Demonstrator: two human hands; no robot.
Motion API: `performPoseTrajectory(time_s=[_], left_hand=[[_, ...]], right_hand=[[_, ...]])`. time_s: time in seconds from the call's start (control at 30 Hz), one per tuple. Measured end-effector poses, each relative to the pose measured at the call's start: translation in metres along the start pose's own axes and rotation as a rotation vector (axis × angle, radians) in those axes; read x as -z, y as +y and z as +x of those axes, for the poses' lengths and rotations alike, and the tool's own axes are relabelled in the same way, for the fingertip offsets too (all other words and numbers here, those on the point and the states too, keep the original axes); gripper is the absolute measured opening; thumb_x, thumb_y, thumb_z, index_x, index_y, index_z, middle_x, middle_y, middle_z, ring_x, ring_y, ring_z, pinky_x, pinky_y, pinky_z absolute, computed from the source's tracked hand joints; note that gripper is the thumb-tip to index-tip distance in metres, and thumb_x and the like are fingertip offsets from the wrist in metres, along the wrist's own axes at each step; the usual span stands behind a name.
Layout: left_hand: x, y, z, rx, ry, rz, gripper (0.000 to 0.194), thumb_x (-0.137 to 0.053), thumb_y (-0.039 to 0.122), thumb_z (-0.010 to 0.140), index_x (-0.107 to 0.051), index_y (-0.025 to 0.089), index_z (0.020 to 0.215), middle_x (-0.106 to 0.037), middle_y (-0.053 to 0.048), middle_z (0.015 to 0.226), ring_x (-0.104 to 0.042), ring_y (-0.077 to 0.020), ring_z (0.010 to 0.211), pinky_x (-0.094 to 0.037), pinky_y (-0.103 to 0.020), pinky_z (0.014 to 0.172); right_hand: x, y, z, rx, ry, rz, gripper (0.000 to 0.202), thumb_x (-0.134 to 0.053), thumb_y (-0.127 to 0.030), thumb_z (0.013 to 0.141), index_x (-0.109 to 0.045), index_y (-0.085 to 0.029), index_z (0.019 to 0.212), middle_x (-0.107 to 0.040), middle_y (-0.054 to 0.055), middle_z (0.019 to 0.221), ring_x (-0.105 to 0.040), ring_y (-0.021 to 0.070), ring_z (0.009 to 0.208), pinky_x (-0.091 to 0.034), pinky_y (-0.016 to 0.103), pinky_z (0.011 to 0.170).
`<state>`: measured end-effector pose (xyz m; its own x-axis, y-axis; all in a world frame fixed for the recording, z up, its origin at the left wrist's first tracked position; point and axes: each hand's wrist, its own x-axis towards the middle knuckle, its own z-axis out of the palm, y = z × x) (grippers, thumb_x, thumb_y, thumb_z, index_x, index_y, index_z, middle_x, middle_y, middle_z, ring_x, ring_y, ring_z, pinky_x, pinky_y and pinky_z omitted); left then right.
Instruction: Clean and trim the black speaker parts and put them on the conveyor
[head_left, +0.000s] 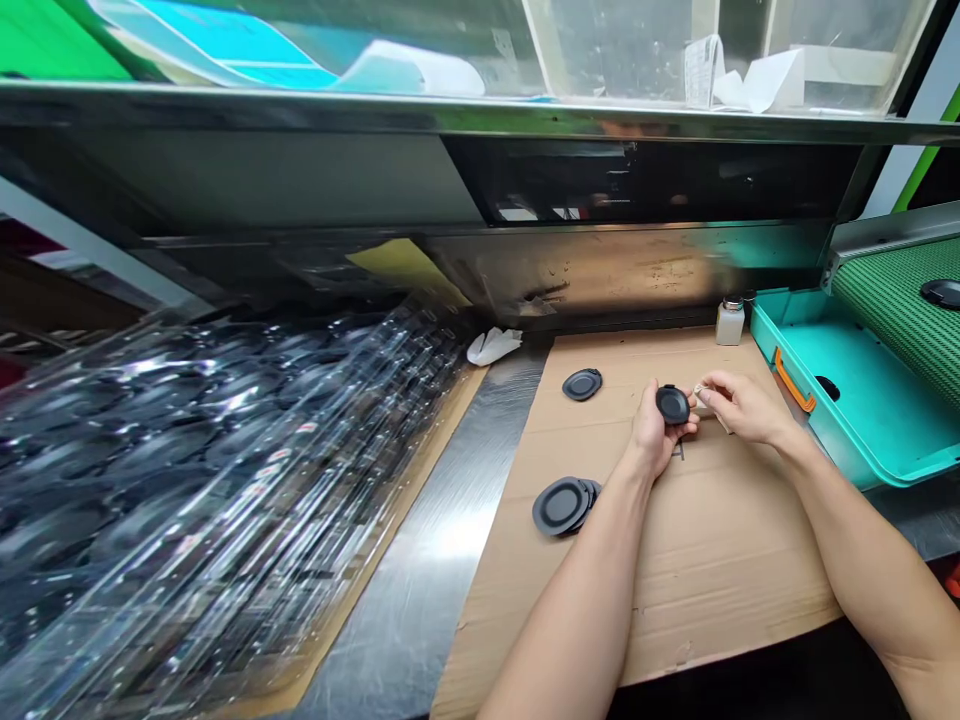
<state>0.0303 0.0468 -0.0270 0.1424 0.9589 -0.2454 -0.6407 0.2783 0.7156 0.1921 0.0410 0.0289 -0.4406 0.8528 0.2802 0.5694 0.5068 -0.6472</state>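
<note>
A round black plastic lid [673, 405] rests in my left hand [651, 432], its face turned up and the fingers wrapped beneath its edge. Just right of it, my right hand [739, 405] pinches a small whitish piece, perhaps cloth or paper, close to the lid's rim. Its exact kind is too small to make out. On the cardboard sheet [720, 560] below, one black lid [582, 384] lies alone to the left of my hands. Nearer to me, several more lids [562, 506] lie overlapped in a small pile beside my left forearm.
Stacked clear plastic trays [247, 480] with dark round parts fill the left side. A teal bin [892, 450] with an orange handle stands at right, under a green conveyor belt [907, 300]. A small white bottle [730, 322] and a crumpled white wipe [493, 346] sit farther back.
</note>
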Motion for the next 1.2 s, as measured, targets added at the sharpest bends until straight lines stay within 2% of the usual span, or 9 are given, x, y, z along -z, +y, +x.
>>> performPoseTrajectory(time_s=[0.1,0.27,0.53,0.63,0.8,0.93,1.2], left_hand=[[-0.003,-0.006,-0.001,-0.007,-0.025,0.130,0.057,-0.034,0.057,0.098,-0.063,0.010,0.087,-0.069,-0.010,0.070,-0.058,-0.0128,0.045,-0.038,-0.022,0.038],[-0.003,-0.012,-0.003,-0.007,0.011,0.357,0.070,-0.031,0.072,0.092,-0.063,0.013,0.074,-0.060,-0.006,0.048,-0.047,-0.0123,0.031,-0.032,-0.023,0.033],[-0.006,-0.013,-0.008,-0.088,0.087,0.722,0.073,-0.028,0.072,0.093,-0.065,0.015,0.065,-0.057,-0.007,0.040,-0.049,-0.0151,0.029,-0.036,-0.025,0.034],[-0.005,-0.014,-0.008,-0.105,0.090,0.726,0.071,-0.028,0.068,0.095,-0.065,0.016,0.064,-0.057,-0.008,0.040,-0.049,-0.0160,0.030,-0.037,-0.026,0.034],[-0.002,-0.016,-0.007,-0.055,0.085,0.661,0.068,-0.029,0.066,0.095,-0.064,0.017,0.062,-0.058,-0.008,0.040,-0.049,-0.0154,0.030,-0.036,-0.025,0.033],[-0.002,-0.015,-0.007,-0.079,0.075,0.684,0.066,-0.031,0.063,0.096,-0.062,0.017,0.060,-0.056,-0.007,0.039,-0.049,-0.0155,0.030,-0.037,-0.025,0.033],[-0.007,-0.012,-0.002,0.025,0.127,0.608,0.067,-0.030,0.066,0.094,-0.063,0.014,0.067,-0.062,-0.010,0.049,-0.049,-0.0151,0.029,-0.034,-0.026,0.031]], right_hand=[[-0.009,0.003,0.002,0.016,0.123,-0.120,0.021,-0.047,-0.025,0.099,-0.067,-0.018,0.098,-0.070,0.005,0.095,-0.061,0.0160,0.087,-0.042,0.025,0.080],[-0.025,0.003,0.001,0.029,0.058,-0.338,0.027,-0.045,-0.023,0.101,-0.070,-0.018,0.096,-0.065,0.006,0.091,-0.058,0.0163,0.084,-0.041,0.025,0.078],[-0.029,0.001,0.000,-0.042,0.000,-0.558,0.025,-0.045,-0.024,0.099,-0.068,-0.019,0.089,-0.066,0.007,0.095,-0.058,0.0189,0.085,-0.039,0.028,0.074],[-0.031,0.004,0.001,-0.023,-0.001,-0.557,0.022,-0.047,-0.024,0.098,-0.067,-0.019,0.088,-0.066,0.007,0.094,-0.058,0.0186,0.084,-0.039,0.028,0.073],[-0.033,0.009,0.003,0.048,0.019,-0.490,0.022,-0.047,-0.022,0.098,-0.066,-0.018,0.089,-0.066,0.007,0.093,-0.058,0.0178,0.085,-0.040,0.027,0.078],[-0.028,0.007,0.002,-0.009,-0.012,-0.473,0.020,-0.051,-0.021,0.095,-0.068,-0.019,0.086,-0.068,0.006,0.090,-0.059,0.0176,0.082,-0.039,0.027,0.074],[-0.015,0.008,-0.001,-0.022,-0.071,-0.480,0.028,-0.049,-0.024,0.098,-0.070,-0.021,0.080,-0.068,0.004,0.087,-0.061,0.0162,0.082,-0.039,0.025,0.075]])
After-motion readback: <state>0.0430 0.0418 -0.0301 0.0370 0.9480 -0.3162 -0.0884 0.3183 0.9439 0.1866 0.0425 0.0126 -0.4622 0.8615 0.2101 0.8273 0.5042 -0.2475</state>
